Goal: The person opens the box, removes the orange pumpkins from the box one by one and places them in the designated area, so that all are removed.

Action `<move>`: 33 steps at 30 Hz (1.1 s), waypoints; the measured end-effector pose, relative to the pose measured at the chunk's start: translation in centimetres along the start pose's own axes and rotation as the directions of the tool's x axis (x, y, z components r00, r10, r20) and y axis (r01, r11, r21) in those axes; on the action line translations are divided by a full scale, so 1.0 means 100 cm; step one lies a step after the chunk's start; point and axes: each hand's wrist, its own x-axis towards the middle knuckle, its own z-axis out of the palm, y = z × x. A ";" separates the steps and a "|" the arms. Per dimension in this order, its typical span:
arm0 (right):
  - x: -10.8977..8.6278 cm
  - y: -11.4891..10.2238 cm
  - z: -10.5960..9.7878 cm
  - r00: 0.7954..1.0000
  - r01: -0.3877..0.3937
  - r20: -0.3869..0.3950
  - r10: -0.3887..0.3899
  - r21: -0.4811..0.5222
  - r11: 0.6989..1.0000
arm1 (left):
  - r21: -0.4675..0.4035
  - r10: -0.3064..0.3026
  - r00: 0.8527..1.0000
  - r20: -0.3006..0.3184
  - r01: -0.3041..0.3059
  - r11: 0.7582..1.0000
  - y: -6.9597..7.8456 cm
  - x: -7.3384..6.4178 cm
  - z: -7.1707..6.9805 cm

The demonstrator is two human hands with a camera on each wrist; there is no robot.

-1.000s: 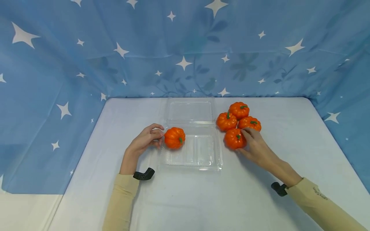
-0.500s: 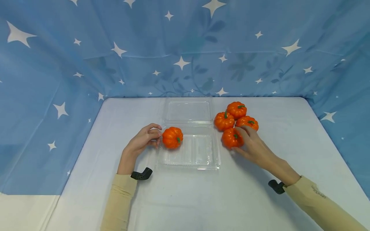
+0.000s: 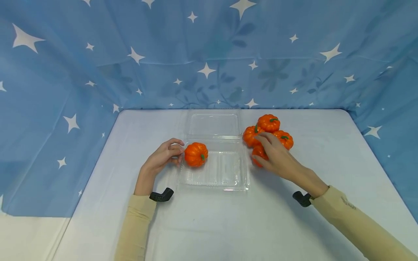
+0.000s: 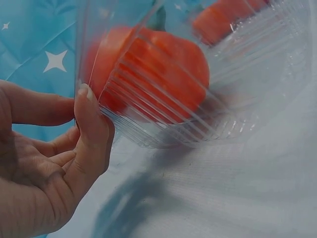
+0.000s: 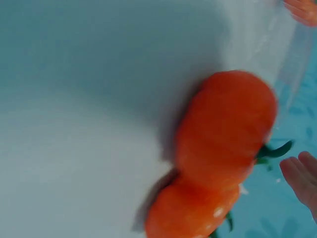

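My left hand [image 3: 163, 156] pinches the left edge of a clear plastic clamshell box [image 3: 225, 183] between thumb and fingers, as the left wrist view shows up close. One small orange pumpkin [image 3: 196, 154] with a green stem sits in the left side of the box; the left wrist view shows this pumpkin [image 4: 163, 74] through the ribbed wall. Right of the box my right hand [image 3: 281, 157] hovers over the front pumpkin [image 3: 257, 155] of a group, its fingers spread and partly hiding it. In the right wrist view, fingertips [image 5: 299, 176] show apart from the pumpkins [image 5: 223, 131].
Behind the right hand are more pumpkins: one at the back [image 3: 269, 123], one at left [image 3: 250, 136], one at right [image 3: 285, 139]. The box's lid [image 3: 213, 124] lies open toward the back. A blue star-patterned curtain [image 3: 209, 47] stands behind the white table [image 3: 202, 224].
My right hand has come off the front pumpkin's right side and shifted left and over it, fingers apart. The left hand keeps its hold on the box edge.
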 end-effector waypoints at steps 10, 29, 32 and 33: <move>0.035 -0.030 -0.007 0.985 -0.064 0.169 0.040 0.136 0.989 | -0.003 -0.008 1.000 -0.009 0.008 1.000 -0.002 0.000 -0.002; 0.085 -0.067 0.000 0.919 0.025 0.384 -0.087 0.165 0.986 | 0.001 -0.011 1.000 -0.001 0.011 1.000 0.002 0.001 -0.002; 0.091 -0.072 0.004 0.908 0.041 0.406 -0.108 0.172 0.984 | -0.004 -0.013 1.000 -0.002 0.013 1.000 0.000 0.001 -0.001; 0.093 -0.074 0.006 0.903 0.047 0.413 -0.116 0.174 0.984 | -0.006 -0.013 1.000 -0.002 0.013 1.000 0.000 0.001 -0.001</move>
